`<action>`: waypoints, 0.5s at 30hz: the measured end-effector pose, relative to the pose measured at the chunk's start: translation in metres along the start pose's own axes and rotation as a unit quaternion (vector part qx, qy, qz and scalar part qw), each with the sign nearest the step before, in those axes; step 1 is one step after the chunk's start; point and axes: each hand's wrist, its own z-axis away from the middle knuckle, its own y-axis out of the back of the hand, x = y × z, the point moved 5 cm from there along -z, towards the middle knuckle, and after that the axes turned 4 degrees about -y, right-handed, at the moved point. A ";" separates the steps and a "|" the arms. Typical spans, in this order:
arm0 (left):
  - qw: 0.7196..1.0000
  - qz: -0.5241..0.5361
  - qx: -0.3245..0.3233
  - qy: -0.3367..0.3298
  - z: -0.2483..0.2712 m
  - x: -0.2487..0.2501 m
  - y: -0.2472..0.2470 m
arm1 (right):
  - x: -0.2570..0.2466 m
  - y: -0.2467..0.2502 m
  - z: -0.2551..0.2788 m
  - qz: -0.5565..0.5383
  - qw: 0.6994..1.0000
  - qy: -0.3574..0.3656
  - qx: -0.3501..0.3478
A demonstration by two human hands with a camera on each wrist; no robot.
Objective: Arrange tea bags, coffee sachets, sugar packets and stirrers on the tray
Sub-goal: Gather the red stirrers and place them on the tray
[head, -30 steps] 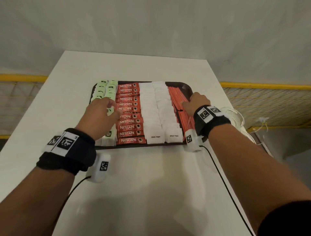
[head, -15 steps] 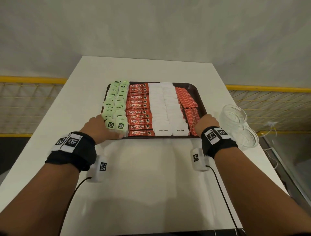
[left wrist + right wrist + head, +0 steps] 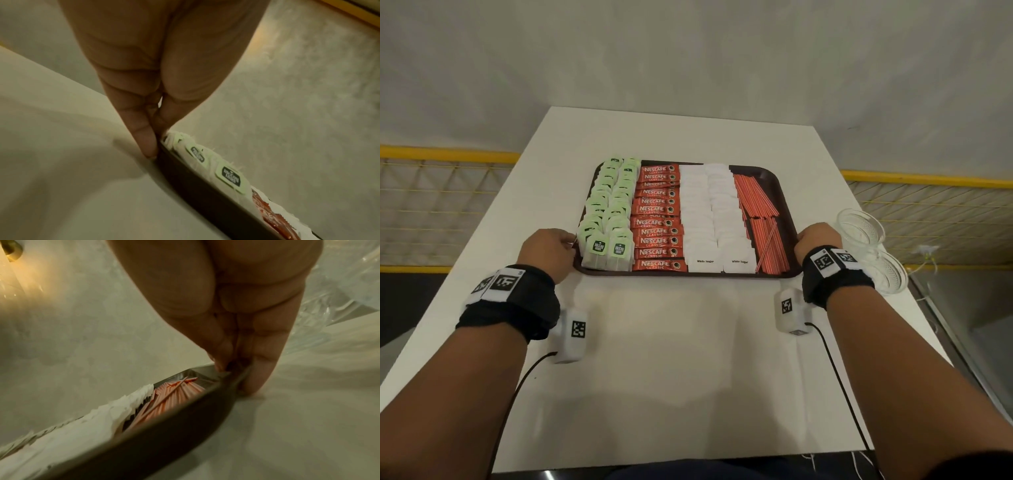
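White and bare toward its near edge, the table [image 3: 688,359] carries the dark tray [image 3: 787,219] in its far half, backed by a grey wall and yellow railing. On the tray, your four groups run in columns from its near rim to its far rim: tea bags [image 3: 607,209] at the left, coffee sachets [image 3: 657,219], sugar packets [image 3: 714,219], then stirrers [image 3: 760,212] at the right, one stirrer lying askew across the near bundle. Your left hand [image 3: 548,251] pinches the tray's left rim near its near-left corner, thumb over the lip and fingers [image 3: 144,138] against the outer wall. Your right hand [image 3: 818,243] grasps the right rim near the near-right corner in the same way, with clear glass dishes [image 3: 873,250] just beside it at the table's right edge. The tray lies straight between your two grips, its long axis running from one hand to the other, neither hand nearer. Arranging looks nearly finished; any shift or lift should move both sides evenly, or the stacked columns could slide.
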 end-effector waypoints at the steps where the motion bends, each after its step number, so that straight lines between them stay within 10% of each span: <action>1: 1.000 0.009 0.002 0.005 -0.001 -0.004 0.001 | -0.002 0.001 0.001 0.003 1.000 0.004 -0.006; 15: 0.997 -0.001 0.052 0.060 -0.019 -0.068 0.043 | -0.083 -0.008 0.020 0.001 0.999 0.054 0.003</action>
